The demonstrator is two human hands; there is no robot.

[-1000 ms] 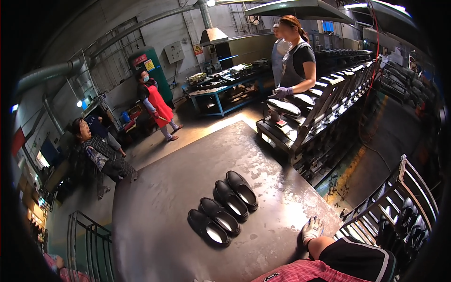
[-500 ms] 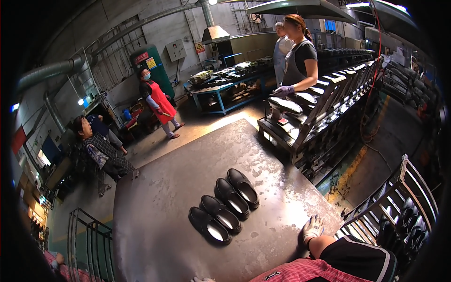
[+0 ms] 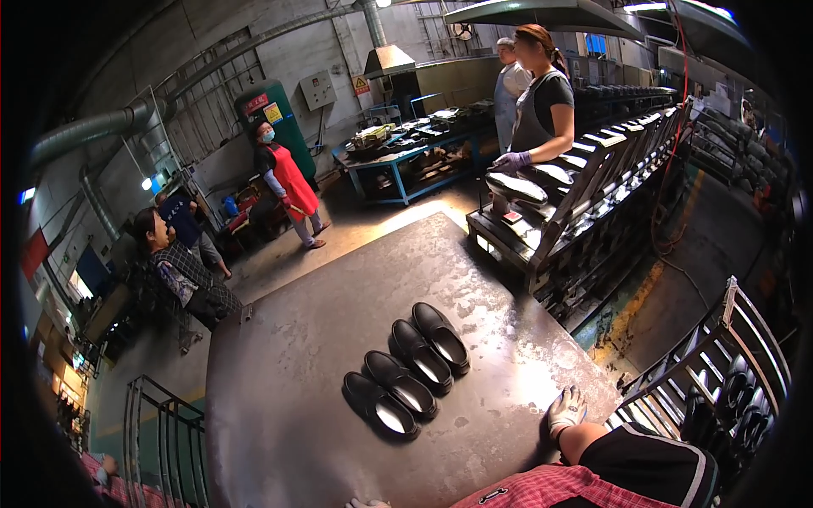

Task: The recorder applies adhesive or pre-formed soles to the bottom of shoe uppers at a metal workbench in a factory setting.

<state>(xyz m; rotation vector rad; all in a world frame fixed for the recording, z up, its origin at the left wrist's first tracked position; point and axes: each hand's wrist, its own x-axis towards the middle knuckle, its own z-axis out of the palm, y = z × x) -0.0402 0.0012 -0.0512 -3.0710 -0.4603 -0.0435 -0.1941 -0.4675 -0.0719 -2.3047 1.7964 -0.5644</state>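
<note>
On metal tbl (image 3: 288, 381), 4 blk shoes (image 3: 415, 347) sit aligned. R hand (image 3: 568, 410) flat, fingers parted, empty, prob. bracing; L hand's (image 3: 367, 504) grip I can't tell.

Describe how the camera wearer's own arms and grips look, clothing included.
The right grip wears an off-white glove with dark marks and a dark cuff edge. The right sleeve is short, loose and black with a pale grey stripe, beside red checked cloth. The left grip barely shows, in a pale glove; its sleeve is out of view.

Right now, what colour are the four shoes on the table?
The shoes are black outside, best seen in the head view.
</note>
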